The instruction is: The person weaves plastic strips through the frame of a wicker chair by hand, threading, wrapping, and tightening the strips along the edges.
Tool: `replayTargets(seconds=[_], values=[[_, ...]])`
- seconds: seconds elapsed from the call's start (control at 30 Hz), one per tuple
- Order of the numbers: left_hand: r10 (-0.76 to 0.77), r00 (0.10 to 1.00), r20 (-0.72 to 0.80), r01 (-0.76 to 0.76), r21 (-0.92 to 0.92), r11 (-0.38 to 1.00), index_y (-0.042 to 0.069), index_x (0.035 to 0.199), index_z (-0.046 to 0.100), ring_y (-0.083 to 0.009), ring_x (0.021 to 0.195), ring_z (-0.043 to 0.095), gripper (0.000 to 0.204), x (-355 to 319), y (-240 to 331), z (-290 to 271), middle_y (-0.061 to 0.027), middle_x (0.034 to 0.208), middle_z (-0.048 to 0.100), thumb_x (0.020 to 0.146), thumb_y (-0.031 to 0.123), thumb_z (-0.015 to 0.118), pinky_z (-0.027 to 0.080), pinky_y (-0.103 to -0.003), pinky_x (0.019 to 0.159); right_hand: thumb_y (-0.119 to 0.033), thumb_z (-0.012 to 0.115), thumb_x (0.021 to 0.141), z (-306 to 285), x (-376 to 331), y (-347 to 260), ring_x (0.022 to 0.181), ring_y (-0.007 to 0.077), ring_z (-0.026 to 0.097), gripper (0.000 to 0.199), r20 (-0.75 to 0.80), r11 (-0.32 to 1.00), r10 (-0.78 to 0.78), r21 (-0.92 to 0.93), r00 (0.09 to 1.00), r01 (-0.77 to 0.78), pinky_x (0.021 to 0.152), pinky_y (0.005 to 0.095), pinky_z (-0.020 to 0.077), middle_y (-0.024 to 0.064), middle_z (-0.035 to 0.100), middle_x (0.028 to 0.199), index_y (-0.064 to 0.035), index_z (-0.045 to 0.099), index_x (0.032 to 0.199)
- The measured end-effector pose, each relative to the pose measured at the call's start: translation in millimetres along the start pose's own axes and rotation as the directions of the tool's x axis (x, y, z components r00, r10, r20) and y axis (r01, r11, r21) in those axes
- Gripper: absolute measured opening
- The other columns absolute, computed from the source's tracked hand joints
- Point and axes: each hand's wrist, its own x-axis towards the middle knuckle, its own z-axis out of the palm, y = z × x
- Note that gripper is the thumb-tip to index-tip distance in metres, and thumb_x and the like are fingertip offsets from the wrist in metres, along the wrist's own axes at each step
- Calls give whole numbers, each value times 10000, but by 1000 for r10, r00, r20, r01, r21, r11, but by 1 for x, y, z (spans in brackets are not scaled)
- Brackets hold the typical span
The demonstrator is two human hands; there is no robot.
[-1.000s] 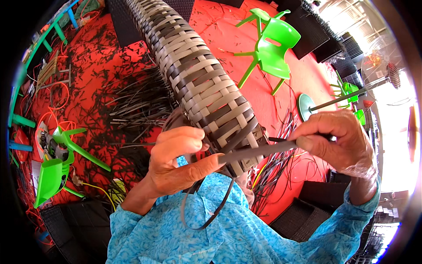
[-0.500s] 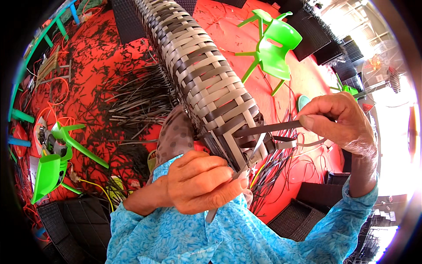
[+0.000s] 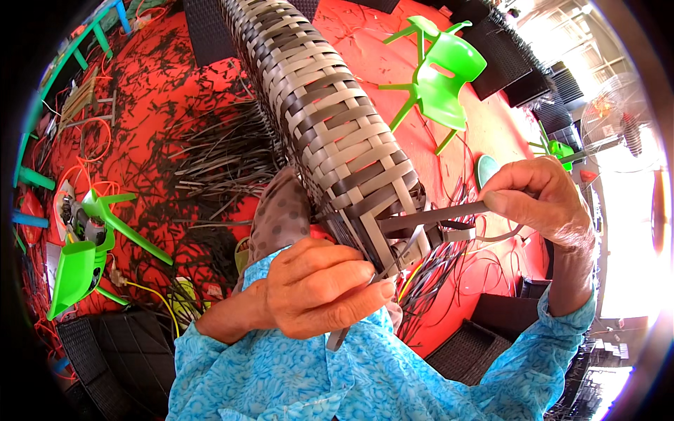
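A long frame wrapped in grey and brown weaving point(image 3: 337, 119) slants from the top of the view down to my hands. At its near end, a dark flat plastic strip point(image 3: 435, 215) runs out to the right, where my right hand point(image 3: 537, 203) pinches it between thumb and fingers. Just below the frame's lower corner, my left hand point(image 3: 319, 288) is closed on a grey strip whose tail point(image 3: 337, 339) hangs under the fingers. Lighter strips cross at the open end of the weave. Part of the left-hand strip is hidden behind the fingers.
Loose strips point(image 3: 225, 154) and scraps litter the red floor on the left. A green chair point(image 3: 449, 74) stands at the far right, another green chair point(image 3: 77, 270) at the left. Dark woven pieces point(image 3: 467, 347) lie near right. A fan point(image 3: 618, 119) is at the right edge.
My right hand has shifted slightly left and down, and its strip has turned a little. My left hand keeps its hold in nearly the same place.
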Motion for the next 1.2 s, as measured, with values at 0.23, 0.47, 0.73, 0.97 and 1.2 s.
replayTargets(seconds=[0.23, 0.47, 0.73, 0.97, 1.2], values=[[15, 1000, -6, -15, -9, 1000, 88, 897, 664, -169, 668, 560, 308, 2, 0, 2, -42, 847, 546, 591, 110, 648, 392, -242, 492, -122, 580, 807, 1, -5, -1, 528, 16, 424, 150, -49, 996, -20, -91, 999, 15, 450, 188, 313, -31, 522, 599, 21, 627, 808], [8, 1000, 4, -8, -6, 1000, 91, 910, 660, -165, 673, 558, 320, 2, 0, 1, -39, 856, 543, 592, 123, 652, 393, -242, 494, -116, 583, 806, 4, -3, -4, 533, 10, 423, 136, -18, 999, 19, -35, 1000, -20, 450, 184, 311, -40, 510, 596, 13, 626, 804], [-15, 995, 95, 19, -37, 999, 89, 920, 643, -205, 721, 568, 331, 3, 1, -3, -73, 905, 516, 597, 48, 708, 453, -258, 507, -115, 583, 805, 6, -6, -2, 531, 8, 424, 134, -62, 997, 36, -59, 997, -39, 444, 181, 309, -43, 506, 591, 12, 626, 801], [-6, 1000, 9, 6, -15, 1000, 73, 920, 651, -180, 691, 563, 291, 2, 1, 1, -41, 859, 548, 630, 95, 651, 416, -248, 512, -110, 575, 813, 8, -4, -2, 523, 11, 413, 134, -10, 998, 2, -55, 1000, -2, 443, 185, 303, -43, 503, 589, 13, 627, 815], [-706, 708, -18, 625, -450, 638, 16, 893, 546, -109, 656, 505, 100, -2, 1, -8, -63, 805, 561, 799, 31, 576, 392, -199, 567, -114, 564, 833, 24, 7, -5, 543, 11, 426, 140, 39, 998, -47, -29, 998, 48, 458, 191, 320, -37, 509, 600, 16, 615, 825]])
